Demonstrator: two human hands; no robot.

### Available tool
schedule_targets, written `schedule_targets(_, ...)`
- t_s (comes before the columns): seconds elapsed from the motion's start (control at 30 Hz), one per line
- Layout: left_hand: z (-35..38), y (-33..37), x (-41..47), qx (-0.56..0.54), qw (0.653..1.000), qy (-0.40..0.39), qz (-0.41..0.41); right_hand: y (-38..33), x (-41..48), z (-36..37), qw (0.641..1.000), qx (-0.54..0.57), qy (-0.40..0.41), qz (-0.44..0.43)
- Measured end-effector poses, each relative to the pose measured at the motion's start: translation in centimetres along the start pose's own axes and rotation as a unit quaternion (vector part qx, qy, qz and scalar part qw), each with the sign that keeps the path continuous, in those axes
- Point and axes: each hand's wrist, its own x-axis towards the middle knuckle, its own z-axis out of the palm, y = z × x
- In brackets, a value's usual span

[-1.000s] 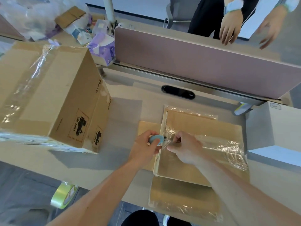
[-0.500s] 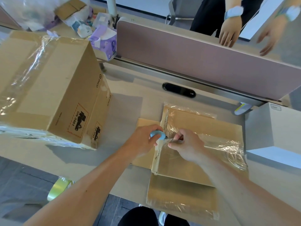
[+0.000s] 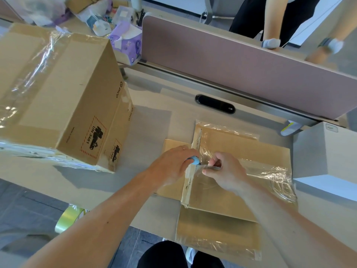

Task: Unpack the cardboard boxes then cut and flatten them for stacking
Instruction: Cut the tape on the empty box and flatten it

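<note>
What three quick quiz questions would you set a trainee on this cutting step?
1. True or false: the left grip holds the blue-handled cutter.
2. What does the right grip pinch? A) the clear tape B) the white box C) the green roll
3. Fill in: the big box with the UN 3481 label stands to the ___ of the flattened box.

Key: 1 true; 2 A; 3 left.
</note>
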Motion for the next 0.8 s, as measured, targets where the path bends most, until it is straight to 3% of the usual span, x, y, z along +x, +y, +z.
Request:
schedule_targets(0.13, 0.3, -0.2, 0.0, -0.039, 0.999, 0.024, -0.014, 0.0, 0.2, -0.1, 1.000, 0.022, 0.004, -0.007)
schedule_targets(0.3, 0.5, 0.0, -0.3, 0.094, 0.994, 0.036, 0.051, 0.4, 0.3, 0.2, 1.000, 0.028, 0.008, -0.009)
schedule_targets(0.37, 0.9, -0.1, -0.6, 0.091, 0.993, 0.059, 0.054, 0.5, 0.4, 0.3, 0.999, 0.030, 0.009, -0.008)
schedule_targets(0.5, 1.6, 0.1, -1.0, 0.022, 0.996, 0.086, 0.005, 0.5, 0.8, 0.5, 0.999, 0.033, 0.011, -0.010)
schedule_targets(0.8, 0.6, 0.4, -1.0, -0.140, 0.980, 0.038, -0.139, 0.3, 1.3, 0.7, 1.000, 0.020, 0.013, -0.008)
